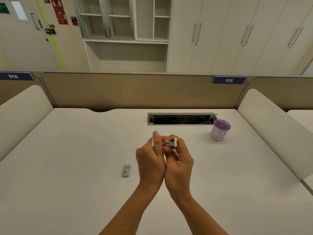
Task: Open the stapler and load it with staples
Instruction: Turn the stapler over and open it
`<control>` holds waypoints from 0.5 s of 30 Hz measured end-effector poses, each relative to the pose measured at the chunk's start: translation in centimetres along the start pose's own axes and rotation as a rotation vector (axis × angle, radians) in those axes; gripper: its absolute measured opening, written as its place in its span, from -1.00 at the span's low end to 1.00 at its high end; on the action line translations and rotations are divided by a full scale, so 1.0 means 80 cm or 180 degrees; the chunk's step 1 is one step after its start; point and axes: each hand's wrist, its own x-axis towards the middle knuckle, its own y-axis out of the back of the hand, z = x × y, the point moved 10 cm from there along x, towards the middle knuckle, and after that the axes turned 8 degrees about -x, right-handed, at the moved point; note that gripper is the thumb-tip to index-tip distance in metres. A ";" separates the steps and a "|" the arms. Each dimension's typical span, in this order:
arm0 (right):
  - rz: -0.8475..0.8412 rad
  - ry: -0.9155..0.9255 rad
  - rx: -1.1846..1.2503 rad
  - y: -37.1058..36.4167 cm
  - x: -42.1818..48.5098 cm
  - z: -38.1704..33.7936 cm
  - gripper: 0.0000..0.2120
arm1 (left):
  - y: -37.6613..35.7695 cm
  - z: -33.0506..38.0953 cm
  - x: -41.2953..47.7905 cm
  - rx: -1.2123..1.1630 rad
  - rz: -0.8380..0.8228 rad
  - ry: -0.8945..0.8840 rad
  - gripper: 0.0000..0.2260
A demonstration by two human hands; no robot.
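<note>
Metallic stapler [171,143] gripped by left hand [149,161], right hand [179,163]; rectangular staple box [126,170] aside.

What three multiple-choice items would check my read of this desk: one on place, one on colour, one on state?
1. The cup has a rim that is: A) green; B) purple; C) red.
2. The staple box lies: A) on the desk, left of the hands; B) in the cup; C) on the floor.
3. The stapler is: A) flat on the desk; B) in the cup; C) gripped by both hands.
Key: B, rim shows purple; A, it lies near the left hand; C, left hand and right hand both grip it.
</note>
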 end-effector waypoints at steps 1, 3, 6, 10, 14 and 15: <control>0.0036 -0.0009 0.0017 0.002 0.001 -0.004 -0.75 | 0.000 0.000 0.001 -0.0063 -0.0006 0.0056 -0.69; 0.0225 -0.0237 0.0267 0.015 0.009 0.002 -0.83 | 0.010 -0.027 0.004 -0.0352 0.0247 0.0589 -0.62; 0.0434 -0.1209 0.1231 0.026 0.023 0.036 -0.88 | 0.020 -0.072 -0.009 -0.0791 0.0596 0.1721 -0.54; 0.0267 -0.1366 0.1349 0.020 0.029 0.043 -0.87 | 0.015 -0.060 -0.002 -0.0838 0.0398 0.1627 -0.59; 0.0269 -0.1473 0.1808 0.023 0.034 0.052 -0.85 | 0.008 -0.072 0.000 -0.1041 0.0209 0.1845 -0.58; 0.0284 -0.1505 0.1902 0.024 0.036 0.054 -0.84 | 0.008 -0.074 -0.001 -0.1062 0.0167 0.1899 -0.58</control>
